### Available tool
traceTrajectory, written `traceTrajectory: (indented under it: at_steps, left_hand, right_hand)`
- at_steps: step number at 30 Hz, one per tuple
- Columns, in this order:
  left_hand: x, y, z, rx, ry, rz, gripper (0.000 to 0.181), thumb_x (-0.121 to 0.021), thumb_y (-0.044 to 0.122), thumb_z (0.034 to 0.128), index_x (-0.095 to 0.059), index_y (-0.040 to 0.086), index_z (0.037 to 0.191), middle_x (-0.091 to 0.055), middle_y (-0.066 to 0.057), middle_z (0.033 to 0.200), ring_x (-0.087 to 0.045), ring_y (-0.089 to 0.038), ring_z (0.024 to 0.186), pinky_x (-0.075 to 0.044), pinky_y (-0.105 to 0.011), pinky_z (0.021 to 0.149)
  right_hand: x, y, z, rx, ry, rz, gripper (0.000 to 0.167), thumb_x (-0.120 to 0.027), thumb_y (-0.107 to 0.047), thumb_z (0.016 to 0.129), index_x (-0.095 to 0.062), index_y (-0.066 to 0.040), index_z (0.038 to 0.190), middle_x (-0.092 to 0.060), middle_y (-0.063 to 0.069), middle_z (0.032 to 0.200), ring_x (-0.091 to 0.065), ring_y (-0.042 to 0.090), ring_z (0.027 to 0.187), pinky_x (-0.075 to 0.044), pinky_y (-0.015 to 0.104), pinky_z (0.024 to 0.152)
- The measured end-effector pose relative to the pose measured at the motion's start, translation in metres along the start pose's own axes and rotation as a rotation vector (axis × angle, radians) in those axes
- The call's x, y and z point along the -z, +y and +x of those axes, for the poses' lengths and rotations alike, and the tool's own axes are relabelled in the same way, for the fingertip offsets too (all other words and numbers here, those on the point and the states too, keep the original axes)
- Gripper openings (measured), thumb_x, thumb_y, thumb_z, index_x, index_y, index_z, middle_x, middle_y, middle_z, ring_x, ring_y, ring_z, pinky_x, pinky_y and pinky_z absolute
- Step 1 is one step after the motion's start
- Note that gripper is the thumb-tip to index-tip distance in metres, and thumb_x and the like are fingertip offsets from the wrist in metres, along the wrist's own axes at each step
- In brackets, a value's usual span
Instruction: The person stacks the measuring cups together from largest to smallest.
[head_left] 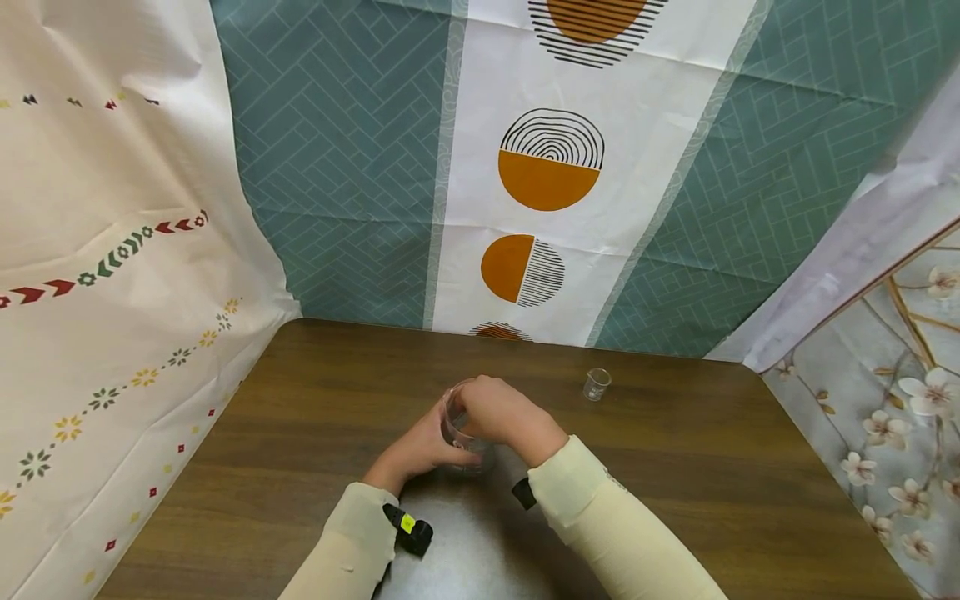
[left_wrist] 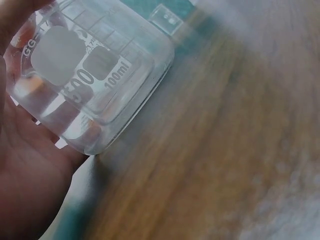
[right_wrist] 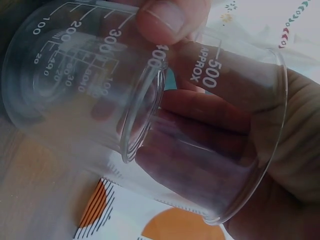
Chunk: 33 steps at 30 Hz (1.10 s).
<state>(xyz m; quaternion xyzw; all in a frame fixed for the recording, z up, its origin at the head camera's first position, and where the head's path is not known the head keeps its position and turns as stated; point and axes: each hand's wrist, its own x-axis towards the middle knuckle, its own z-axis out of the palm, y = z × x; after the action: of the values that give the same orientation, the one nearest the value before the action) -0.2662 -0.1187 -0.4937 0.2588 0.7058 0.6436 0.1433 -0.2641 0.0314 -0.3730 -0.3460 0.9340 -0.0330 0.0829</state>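
In the head view, my left hand (head_left: 427, 440) grips a large clear glass beaker (head_left: 468, 446) from the left, its thumb across the near side. Markings up to 500 show on the large beaker in the right wrist view. A smaller 100 ml beaker (right_wrist: 85, 85) sits nested inside it, toward its base. My right hand (head_left: 510, 417) reaches in through the large beaker's mouth. Seen through the glass, right-hand fingers (right_wrist: 200, 130) meet the small beaker's rim and appear to pinch it. The left wrist view shows both beakers tilted, with my left palm (left_wrist: 30, 170) against the large one.
Farther back to the right, a tiny glass beaker (head_left: 597, 384) stands on the brown wooden table (head_left: 712, 458). A patterned teal and white cloth (head_left: 360, 167) hangs behind the table's far edge. Patterned cloths flank the left and right sides.
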Motion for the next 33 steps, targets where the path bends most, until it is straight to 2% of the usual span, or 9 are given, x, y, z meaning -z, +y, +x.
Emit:
traceTrajectory:
  at_steps: [5, 13, 19, 26, 33]
  left_hand:
    - [0.0003, -0.0009, 0.0012, -0.002, -0.005, -0.014, 0.105, -0.083, 0.009, 0.0738, -0.015, 0.023, 0.152, -0.029, 0.001, 0.157, -0.034, -0.023, 0.142, -0.050, -0.029, 0.092]
    - [0.0006, -0.0023, 0.0010, 0.013, 0.002, 0.005, 0.107, -0.084, 0.012, 0.0742, -0.013, 0.025, 0.153, -0.025, 0.002, 0.158, -0.033, -0.023, 0.142, -0.050, -0.031, 0.095]
    - [0.0017, -0.0019, 0.0014, 0.000, -0.010, -0.015, 0.107, -0.084, 0.011, 0.0739, -0.013, 0.026, 0.153, -0.025, 0.003, 0.157, -0.037, -0.024, 0.139, -0.050, -0.031, 0.096]
    - [0.0024, -0.0045, 0.0024, -0.018, -0.025, -0.029, 0.106, -0.083, 0.011, 0.0746, -0.013, 0.026, 0.153, -0.025, 0.002, 0.157, -0.037, -0.025, 0.139, -0.050, -0.030, 0.095]
    - [0.0024, -0.0054, 0.0029, 0.000, -0.026, -0.029, 0.108, -0.083, 0.011, 0.0748, -0.011, 0.025, 0.153, -0.025, 0.001, 0.156, -0.043, -0.027, 0.134, -0.052, -0.031, 0.092]
  right_hand:
    - [0.0000, 0.0015, -0.0001, -0.006, 0.002, 0.010, 0.024, -0.078, -0.019, 0.082, -0.074, -0.015, 0.106, -0.072, -0.003, 0.104, -0.066, 0.011, 0.090, -0.054, 0.027, 0.082]
    - [-0.0019, 0.0028, 0.0008, -0.007, -0.007, 0.001, 0.023, -0.077, -0.021, 0.083, -0.074, -0.015, 0.104, -0.073, -0.003, 0.101, -0.066, 0.011, 0.087, -0.054, 0.027, 0.081]
    - [-0.0018, 0.0041, 0.0008, -0.002, -0.003, 0.023, 0.022, -0.078, -0.022, 0.082, -0.075, -0.015, 0.103, -0.073, -0.003, 0.101, -0.065, 0.010, 0.087, -0.054, 0.027, 0.081]
    - [-0.0016, 0.0046, 0.0008, 0.003, -0.014, 0.010, 0.023, -0.078, -0.022, 0.082, -0.075, -0.014, 0.103, -0.073, -0.003, 0.102, -0.065, 0.010, 0.087, -0.054, 0.026, 0.082]
    - [-0.0019, 0.0051, 0.0007, 0.006, -0.019, -0.015, 0.023, -0.077, -0.022, 0.083, -0.075, -0.015, 0.104, -0.072, -0.003, 0.104, -0.066, 0.009, 0.089, -0.054, 0.026, 0.084]
